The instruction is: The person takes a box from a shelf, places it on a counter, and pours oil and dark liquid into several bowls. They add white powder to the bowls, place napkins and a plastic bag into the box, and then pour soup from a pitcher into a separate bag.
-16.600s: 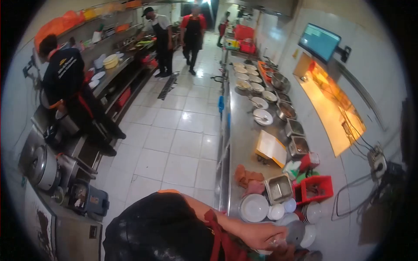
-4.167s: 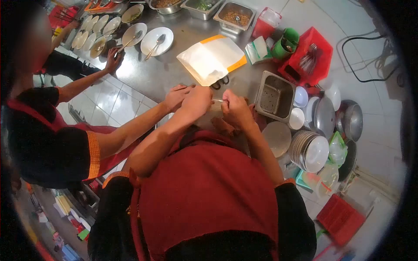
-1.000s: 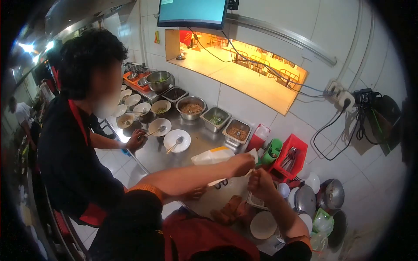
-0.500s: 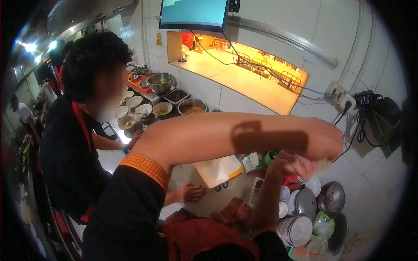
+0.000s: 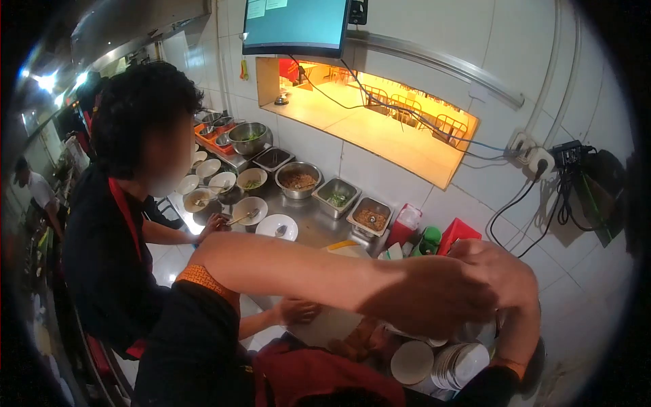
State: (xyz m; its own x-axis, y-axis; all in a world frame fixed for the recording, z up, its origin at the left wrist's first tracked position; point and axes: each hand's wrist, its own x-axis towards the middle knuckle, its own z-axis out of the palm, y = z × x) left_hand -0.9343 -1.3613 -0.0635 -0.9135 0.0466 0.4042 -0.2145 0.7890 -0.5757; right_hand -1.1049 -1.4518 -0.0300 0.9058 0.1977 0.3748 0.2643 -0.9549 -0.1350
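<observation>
My left arm stretches across the view, and my left hand (image 5: 447,298) lies in shadow at the right, over the stacked dishes. My right hand (image 5: 498,268) is bent over at the wrist against it. The fingers of both hands are hidden or unclear, and whatever they hold cannot be made out. Below them are a round pale dish (image 5: 411,363) and a stack of bowls (image 5: 462,366). Brown pieces of food (image 5: 356,340) lie near a pale board (image 5: 325,328). Behind my hands stand a red container (image 5: 459,234) and a green-lidded container (image 5: 427,240).
A co-worker (image 5: 122,230) stands at left, one hand (image 5: 297,311) near the board, the other (image 5: 215,225) by bowls with spoons. Behind are a metal bowl of food (image 5: 298,180) and steel trays (image 5: 338,197). A screen (image 5: 296,26) hangs above; cables (image 5: 561,193) hang right.
My left arm has come down, uncovering bowls and trays behind it. My right hand has moved right and now bends over at my left hand. The co-worker's farther hand has moved towards the bowls.
</observation>
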